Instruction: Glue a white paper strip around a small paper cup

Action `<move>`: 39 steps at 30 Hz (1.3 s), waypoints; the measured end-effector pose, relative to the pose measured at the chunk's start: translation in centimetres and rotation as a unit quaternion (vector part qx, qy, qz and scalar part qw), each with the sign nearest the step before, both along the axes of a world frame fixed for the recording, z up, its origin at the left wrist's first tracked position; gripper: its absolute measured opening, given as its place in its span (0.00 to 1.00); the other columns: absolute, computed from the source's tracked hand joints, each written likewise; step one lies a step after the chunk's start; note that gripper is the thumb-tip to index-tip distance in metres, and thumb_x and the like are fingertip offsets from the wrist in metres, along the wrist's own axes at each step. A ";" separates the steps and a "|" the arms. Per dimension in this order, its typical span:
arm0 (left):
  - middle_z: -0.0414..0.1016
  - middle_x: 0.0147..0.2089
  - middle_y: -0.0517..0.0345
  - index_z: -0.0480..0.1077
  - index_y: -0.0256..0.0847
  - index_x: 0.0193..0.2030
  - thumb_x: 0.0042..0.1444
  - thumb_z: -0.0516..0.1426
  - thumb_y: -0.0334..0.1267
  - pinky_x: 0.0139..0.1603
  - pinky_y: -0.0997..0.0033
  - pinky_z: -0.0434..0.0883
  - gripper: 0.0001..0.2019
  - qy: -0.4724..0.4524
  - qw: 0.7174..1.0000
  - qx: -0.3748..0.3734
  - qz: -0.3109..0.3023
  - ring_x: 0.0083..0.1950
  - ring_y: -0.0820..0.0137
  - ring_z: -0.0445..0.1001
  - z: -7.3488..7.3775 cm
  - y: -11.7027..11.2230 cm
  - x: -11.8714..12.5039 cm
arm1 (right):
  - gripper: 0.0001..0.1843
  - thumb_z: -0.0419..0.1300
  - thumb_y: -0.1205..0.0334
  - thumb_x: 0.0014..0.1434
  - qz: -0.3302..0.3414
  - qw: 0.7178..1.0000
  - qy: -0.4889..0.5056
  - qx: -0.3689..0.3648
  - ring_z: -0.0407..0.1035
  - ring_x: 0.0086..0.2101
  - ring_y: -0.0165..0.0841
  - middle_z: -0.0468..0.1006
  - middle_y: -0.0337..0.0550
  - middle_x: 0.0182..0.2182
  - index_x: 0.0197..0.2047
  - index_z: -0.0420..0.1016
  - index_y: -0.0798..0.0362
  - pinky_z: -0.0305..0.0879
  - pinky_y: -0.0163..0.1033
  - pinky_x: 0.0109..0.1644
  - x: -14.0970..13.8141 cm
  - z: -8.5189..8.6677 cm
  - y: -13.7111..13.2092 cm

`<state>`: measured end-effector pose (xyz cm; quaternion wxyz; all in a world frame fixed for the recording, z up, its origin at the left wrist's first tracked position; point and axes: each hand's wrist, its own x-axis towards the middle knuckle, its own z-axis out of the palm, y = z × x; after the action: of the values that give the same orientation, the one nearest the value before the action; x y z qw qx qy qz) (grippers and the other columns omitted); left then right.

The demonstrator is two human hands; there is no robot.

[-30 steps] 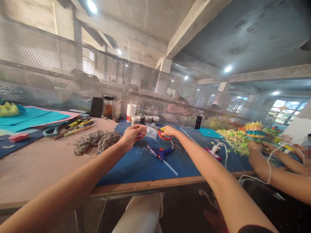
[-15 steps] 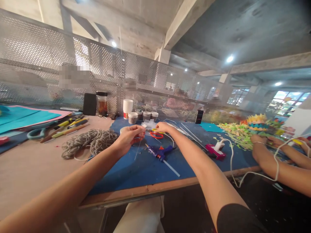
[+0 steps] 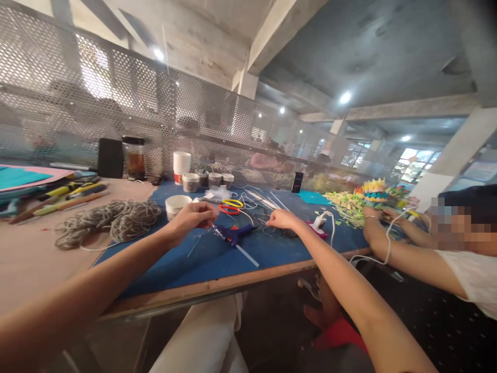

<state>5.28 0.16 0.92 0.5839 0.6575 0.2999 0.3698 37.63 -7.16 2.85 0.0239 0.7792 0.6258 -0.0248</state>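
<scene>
My left hand (image 3: 196,216) is closed in a pinch above the blue mat (image 3: 163,269). A thin, pale strand (image 3: 197,243) hangs from its fingertips. Just right of it, a blue hot glue gun (image 3: 231,235) lies with a clear glue stick (image 3: 247,256) poking out of its back. Red and yellow scissor handles (image 3: 230,207) lie behind the gun. Further right, my right hand (image 3: 285,219) has its fingers closed near thin wires (image 3: 267,229) on the mat; what it holds, if anything, is too small to make out.
Beside my left forearm lies a bundle of grey cord (image 3: 132,223). Paper cups (image 3: 178,204) and a lidded jar (image 3: 134,158) stand behind. A pink power strip (image 3: 319,228) with a white cable sits right. A co-worker's arms (image 3: 407,254) reach over green paper scraps (image 3: 345,207).
My view has turned rightward. The right hand has drawn away from the left one, to the right and closer to me, uncovering the scissor handles. My left hand still pinches the strand.
</scene>
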 end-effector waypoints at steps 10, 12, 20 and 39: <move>0.75 0.25 0.58 0.77 0.39 0.30 0.45 0.68 0.47 0.25 0.74 0.66 0.13 0.070 0.992 0.108 0.008 0.25 0.70 0.72 -1.4 0.8 -1.3 | 0.18 0.62 0.56 0.69 -0.055 0.994 0.076 -0.053 0.74 0.48 0.41 0.75 0.49 0.55 0.58 0.73 0.54 0.75 0.50 0.50 -1.0 -1.2 1.2; 0.75 0.24 0.58 0.77 0.40 0.29 0.45 0.68 0.46 0.24 0.74 0.66 0.12 0.077 0.990 0.118 0.018 0.25 0.70 0.72 -1.9 1.0 -1.8 | 0.18 0.62 0.56 0.69 -0.058 0.993 0.094 -0.047 0.74 0.48 0.41 0.75 0.49 0.55 0.58 0.73 0.54 0.75 0.50 0.50 -0.2 -1.2 0.9; 0.78 0.26 0.57 0.79 0.42 0.31 0.48 0.66 0.45 0.28 0.73 0.67 0.09 0.132 0.967 0.217 0.001 0.27 0.67 0.74 -3.4 1.7 -2.2 | 0.19 0.61 0.48 0.65 -0.061 0.992 0.110 0.026 0.74 0.30 0.32 0.81 0.43 0.28 0.36 0.81 0.56 0.66 0.34 0.33 1.2 -2.3 -2.3; 0.78 0.25 0.58 0.80 0.47 0.27 0.46 0.64 0.42 0.31 0.70 0.64 0.04 0.189 0.938 0.289 0.039 0.28 0.64 0.72 -4.0 1.1 -3.0 | 0.18 0.56 0.53 0.57 -0.018 0.870 0.401 0.288 0.76 0.30 0.32 0.84 0.48 0.37 0.44 0.77 0.55 0.69 0.34 0.32 -0.2 -5.3 -5.5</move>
<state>2.25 1.22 -3.04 0.2865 0.8436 0.3100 0.3318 37.39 -12.65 -2.44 -0.4551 0.6859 0.5467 -0.1537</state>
